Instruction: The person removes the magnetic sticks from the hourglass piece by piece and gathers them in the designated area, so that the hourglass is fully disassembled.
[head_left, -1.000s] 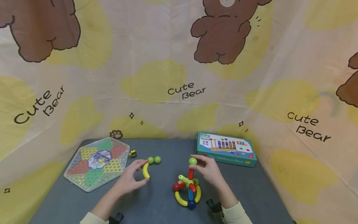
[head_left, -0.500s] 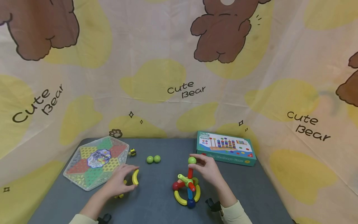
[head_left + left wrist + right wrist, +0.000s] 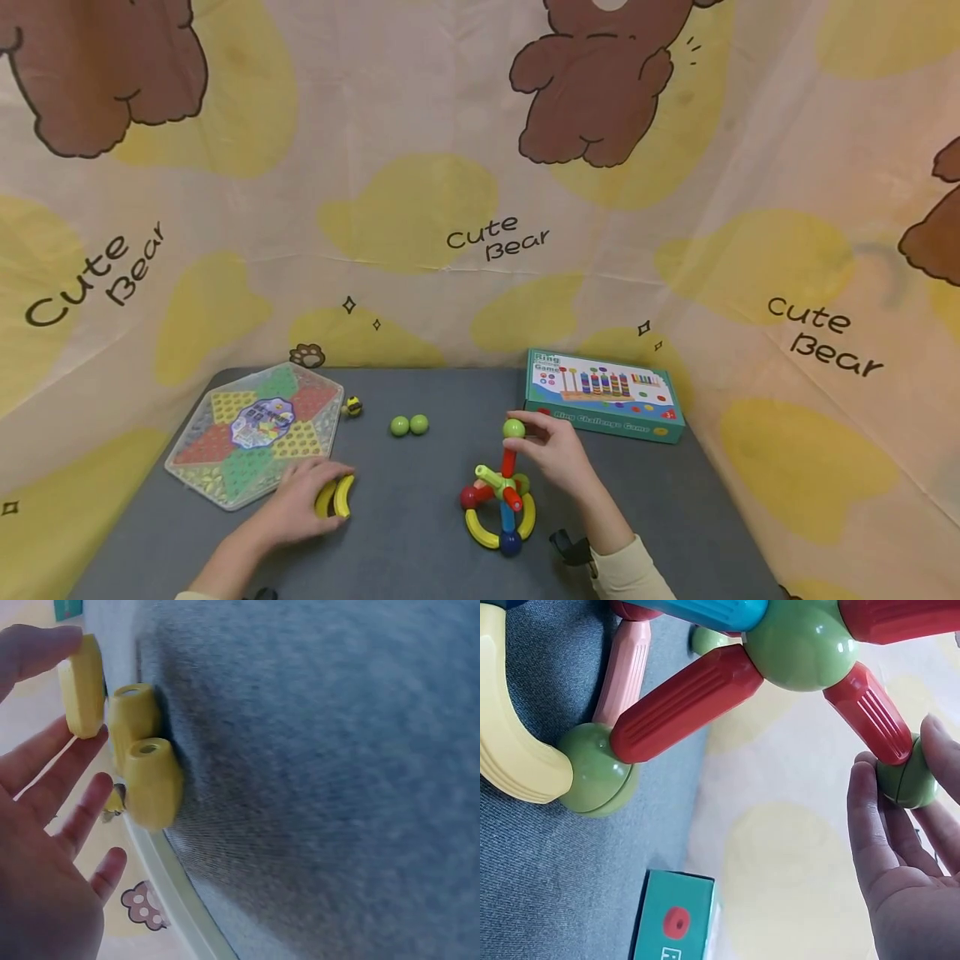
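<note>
My left hand (image 3: 298, 502) pinches a yellow curved rod (image 3: 82, 690) between thumb and fingers, the other fingers spread. Two more yellow curved rods (image 3: 154, 787) stand close together on the table just beyond it. With thumb and fingers, my right hand (image 3: 557, 454) grips a green ball (image 3: 911, 776) at the free end of a red rod (image 3: 870, 712). That rod joins a larger ball-and-rod structure at a green hub ball (image 3: 802, 645). Its base has yellow curved rods (image 3: 482, 530), a dark blue ball (image 3: 510, 543) and a red ball (image 3: 469, 497).
Two loose green balls (image 3: 409, 426) lie mid-table towards the back. A hexagonal Chinese checkers board (image 3: 281, 454) lies at the left, a small yellow-and-black bee figure (image 3: 353, 407) beside it. At the back right is a green Ring Challenge Game box (image 3: 604, 396), before a patterned cloth (image 3: 405, 208).
The left hand has moved left and towards the front with the yellow curved rod, away from the loose green balls to the other yellow rods. The right hand keeps its hold on the green ball.
</note>
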`<action>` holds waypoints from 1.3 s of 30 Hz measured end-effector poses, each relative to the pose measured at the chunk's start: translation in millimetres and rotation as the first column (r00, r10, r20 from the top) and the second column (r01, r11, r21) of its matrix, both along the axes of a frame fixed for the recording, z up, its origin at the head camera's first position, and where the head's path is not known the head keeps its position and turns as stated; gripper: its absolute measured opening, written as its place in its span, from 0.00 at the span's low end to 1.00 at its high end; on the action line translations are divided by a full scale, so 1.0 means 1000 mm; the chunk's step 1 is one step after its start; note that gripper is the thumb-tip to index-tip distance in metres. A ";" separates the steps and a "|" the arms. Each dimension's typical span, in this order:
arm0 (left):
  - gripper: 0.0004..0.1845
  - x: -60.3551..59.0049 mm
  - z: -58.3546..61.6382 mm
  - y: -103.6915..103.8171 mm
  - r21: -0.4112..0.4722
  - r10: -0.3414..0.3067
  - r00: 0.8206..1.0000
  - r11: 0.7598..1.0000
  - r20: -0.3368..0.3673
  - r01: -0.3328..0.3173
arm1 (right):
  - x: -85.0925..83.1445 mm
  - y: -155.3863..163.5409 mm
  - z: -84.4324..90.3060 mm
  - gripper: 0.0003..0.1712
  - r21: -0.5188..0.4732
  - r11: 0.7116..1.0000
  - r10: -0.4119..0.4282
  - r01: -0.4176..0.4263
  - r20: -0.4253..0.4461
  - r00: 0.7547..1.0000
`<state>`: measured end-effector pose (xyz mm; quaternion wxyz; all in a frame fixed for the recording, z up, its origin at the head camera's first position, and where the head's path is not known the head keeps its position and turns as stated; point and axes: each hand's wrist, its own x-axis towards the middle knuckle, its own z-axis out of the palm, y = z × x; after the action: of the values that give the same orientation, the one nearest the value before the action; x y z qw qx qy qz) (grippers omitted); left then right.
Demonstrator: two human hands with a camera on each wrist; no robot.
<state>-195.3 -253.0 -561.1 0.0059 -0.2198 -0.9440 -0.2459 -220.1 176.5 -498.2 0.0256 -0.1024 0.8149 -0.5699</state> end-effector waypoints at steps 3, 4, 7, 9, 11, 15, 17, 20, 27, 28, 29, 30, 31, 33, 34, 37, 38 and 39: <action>0.33 0.002 -0.001 -0.001 -0.013 -0.018 1.000 1.000 0.004 0.018 | 0.000 -0.001 -0.001 0.25 -0.004 1.000 -0.006 0.006 -0.002 1.000; 0.33 0.003 0.000 -0.002 -0.015 -0.022 1.000 1.000 0.007 0.023 | 0.000 -0.001 -0.001 0.25 -0.005 1.000 -0.008 0.008 -0.002 1.000; 0.32 0.003 -0.001 -0.003 -0.021 -0.032 0.999 0.999 0.031 0.032 | 0.000 -0.001 -0.001 0.24 -0.005 1.000 -0.013 0.013 -0.001 1.000; 0.32 0.004 -0.001 -0.004 -0.034 -0.031 0.998 0.999 0.052 0.032 | 0.001 -0.002 -0.001 0.24 -0.007 1.000 -0.012 0.012 -0.002 1.000; 0.32 0.003 -0.002 -0.004 -0.045 -0.025 0.997 0.999 0.076 0.029 | 0.001 -0.002 -0.001 0.24 -0.010 1.000 -0.008 0.008 -0.003 1.000; 0.32 0.002 -0.003 -0.005 -0.078 -0.011 0.994 0.997 0.111 0.019 | 0.002 -0.002 -0.001 0.25 -0.011 1.000 -0.004 0.004 -0.006 1.000; 0.32 0.002 -0.003 -0.005 -0.086 -0.003 0.993 0.996 0.117 0.013 | 0.002 -0.002 -0.001 0.24 -0.005 1.000 -0.006 0.006 -0.009 1.000; 0.34 0.002 -0.003 -0.002 -0.053 0.005 0.996 0.999 0.094 0.000 | 0.002 -0.001 -0.001 0.24 0.005 1.000 -0.010 0.011 -0.017 1.000; 0.30 0.002 0.007 0.028 0.190 -0.039 0.999 0.981 0.004 0.037 | 0.002 -0.003 -0.002 0.23 0.014 0.999 -0.031 0.032 -0.064 0.997; 0.29 0.002 0.011 0.034 0.219 -0.046 0.999 0.975 0.002 0.045 | 0.002 -0.003 -0.002 0.23 0.011 0.999 -0.037 0.038 -0.061 0.997; 0.28 0.002 0.016 0.041 0.243 -0.046 0.999 0.969 0.014 0.041 | 0.002 -0.003 -0.002 0.24 0.003 0.999 -0.039 0.039 -0.056 0.998; 0.27 0.001 0.021 0.048 0.268 -0.053 0.998 0.962 0.023 0.045 | 0.002 -0.004 -0.002 0.24 -0.007 0.999 -0.042 0.042 -0.042 0.998; 0.26 0.001 0.025 0.056 0.296 -0.066 0.997 0.954 0.038 0.052 | 0.004 -0.005 0.000 0.25 -0.018 0.999 -0.047 0.046 -0.021 0.999; 0.24 -0.002 0.033 0.072 0.353 -0.104 0.993 0.932 0.055 0.078 | 0.005 -0.005 -0.001 0.26 -0.043 0.998 -0.045 0.045 0.007 0.999; 0.23 -0.003 0.036 0.080 0.384 -0.132 0.989 0.918 0.067 0.097 | 0.005 -0.006 -0.002 0.25 -0.052 0.998 -0.045 0.046 0.019 0.999; 0.19 -0.006 0.040 0.107 0.467 -0.243 0.962 0.870 0.123 0.160 | 0.007 -0.006 -0.005 0.24 -0.064 0.997 -0.045 0.047 0.035 0.998; 0.19 -0.006 0.039 0.116 0.484 -0.278 0.950 0.857 0.141 0.178 | 0.006 -0.005 -0.008 0.23 -0.066 0.997 -0.041 0.043 0.025 0.999; 0.19 -0.006 0.038 0.125 0.496 -0.310 0.934 0.848 0.175 0.188 | 0.007 -0.006 -0.008 0.23 -0.065 0.997 -0.039 0.040 0.022 0.999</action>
<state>-200.8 -128.1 -523.2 -0.0914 -0.3005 -0.8120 -0.4920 -213.2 170.8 -506.2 0.0192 -0.0813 0.7972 -0.5979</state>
